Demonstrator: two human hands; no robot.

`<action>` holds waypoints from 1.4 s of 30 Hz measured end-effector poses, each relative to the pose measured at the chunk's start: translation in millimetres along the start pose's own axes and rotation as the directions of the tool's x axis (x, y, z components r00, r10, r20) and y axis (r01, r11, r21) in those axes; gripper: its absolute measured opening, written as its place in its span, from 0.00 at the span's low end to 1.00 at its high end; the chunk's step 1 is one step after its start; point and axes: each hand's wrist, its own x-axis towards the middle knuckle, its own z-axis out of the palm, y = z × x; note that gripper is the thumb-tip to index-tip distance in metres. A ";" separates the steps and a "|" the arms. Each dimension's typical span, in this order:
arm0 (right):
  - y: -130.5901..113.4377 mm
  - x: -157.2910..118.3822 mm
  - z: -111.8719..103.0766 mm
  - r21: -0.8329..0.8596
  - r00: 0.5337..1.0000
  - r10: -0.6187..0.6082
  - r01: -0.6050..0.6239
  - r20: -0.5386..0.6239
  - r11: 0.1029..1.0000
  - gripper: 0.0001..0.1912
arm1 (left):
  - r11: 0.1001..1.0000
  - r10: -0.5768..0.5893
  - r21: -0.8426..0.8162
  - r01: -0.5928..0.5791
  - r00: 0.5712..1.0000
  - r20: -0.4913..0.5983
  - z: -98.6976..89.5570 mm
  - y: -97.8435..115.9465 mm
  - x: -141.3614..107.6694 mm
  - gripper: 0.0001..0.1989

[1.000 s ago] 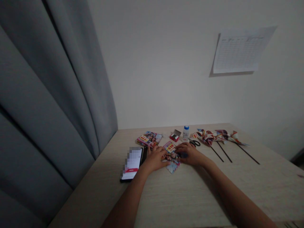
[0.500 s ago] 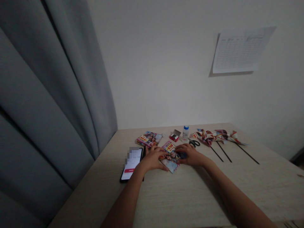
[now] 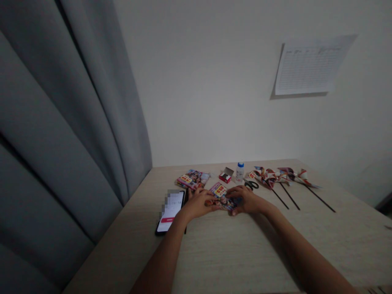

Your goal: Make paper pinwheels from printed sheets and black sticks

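Note:
A colourful printed paper sheet (image 3: 218, 189) lies on the table between my two hands, its near edge folded up and over towards the far side. My left hand (image 3: 199, 203) grips the sheet's left side, fingers on top and thumb at the near fold. On the right side, my right hand (image 3: 247, 200) pinches the same sheet, its thumb at the fold and its fingers bent over the top. The fingers hide both side edges. Beyond my left hand sits a stack of similar printed sheets (image 3: 193, 179). Scissors (image 3: 251, 185) with dark handles lie just past my right hand.
A phone (image 3: 169, 213) with a lit screen lies left of my left hand, a dark stick beside it. Farther back stand an open red box (image 3: 226, 176) and a blue-capped bottle (image 3: 239, 173). Paper pinwheels (image 3: 269, 176) on dark sticks lie at right. A grey curtain (image 3: 76, 122) hangs left.
The sheet's near corner, flat and pointing towards me before, is now folded up away from me. Both thumbs have moved forward with it.

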 end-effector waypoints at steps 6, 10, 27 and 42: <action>-6.2 -1.4 -2.4 -0.003 1.000 -0.002 0.002 -0.018 1.000 0.30 | 0.999 -0.031 -0.025 0.030 0.998 -0.052 6.0 3.0 3.0 0.21; -9.4 -2.9 -2.2 -0.015 0.998 -0.026 0.026 -0.063 1.000 0.18 | 0.998 -0.048 -0.048 0.044 0.995 -0.088 8.7 3.7 5.2 0.19; -14.7 11.5 21.2 0.019 0.932 0.174 -0.177 -0.318 0.984 0.15 | 0.989 -0.094 0.080 0.123 0.950 -0.297 20.1 -0.6 13.2 0.18; -29.9 4.0 13.0 -0.145 0.937 0.149 -0.202 -0.315 0.968 0.12 | 0.979 -0.042 0.176 0.102 0.947 -0.318 28.5 -1.5 10.6 0.13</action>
